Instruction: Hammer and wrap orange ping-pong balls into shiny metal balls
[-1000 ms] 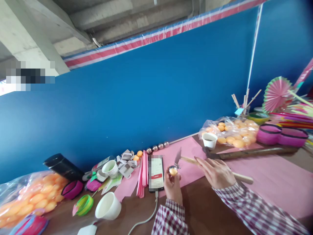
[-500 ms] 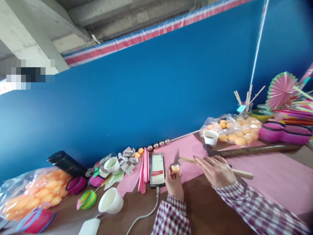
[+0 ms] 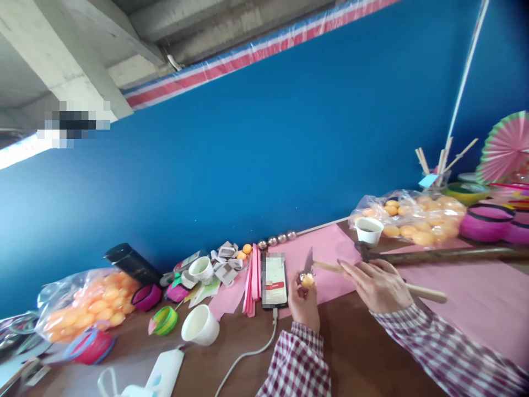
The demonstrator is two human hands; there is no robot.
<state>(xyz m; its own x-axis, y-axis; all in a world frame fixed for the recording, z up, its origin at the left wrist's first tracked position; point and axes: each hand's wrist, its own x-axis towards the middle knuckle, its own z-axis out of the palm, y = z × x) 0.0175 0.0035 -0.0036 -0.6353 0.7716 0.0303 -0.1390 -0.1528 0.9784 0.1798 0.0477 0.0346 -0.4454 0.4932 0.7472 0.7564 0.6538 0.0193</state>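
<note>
My left hand (image 3: 305, 302) is closed round a small orange ball (image 3: 307, 279), holding it upright above the brown table edge. A thin metal blade (image 3: 308, 259) stands up just behind the ball. My right hand (image 3: 378, 284) hovers to the right with fingers stretched out, over a long wooden stick (image 3: 421, 291) that lies on the pink paper (image 3: 463, 300). I cannot tell whether the fingers touch the stick. Both sleeves are red-and-white check.
A phone (image 3: 275, 279) on a white cable lies left of my hand. White cups (image 3: 200, 326) (image 3: 368, 230), bags of orange balls (image 3: 88, 306) (image 3: 417, 218), pink strips (image 3: 250, 281), folded paper bits, pink and green paper rings and a pink fan (image 3: 506, 146) crowd the table. A blue wall stands behind.
The view has swung left and up, so everything sits further right. My left hand keeps the ball; my right hand stays spread over the stick.
</note>
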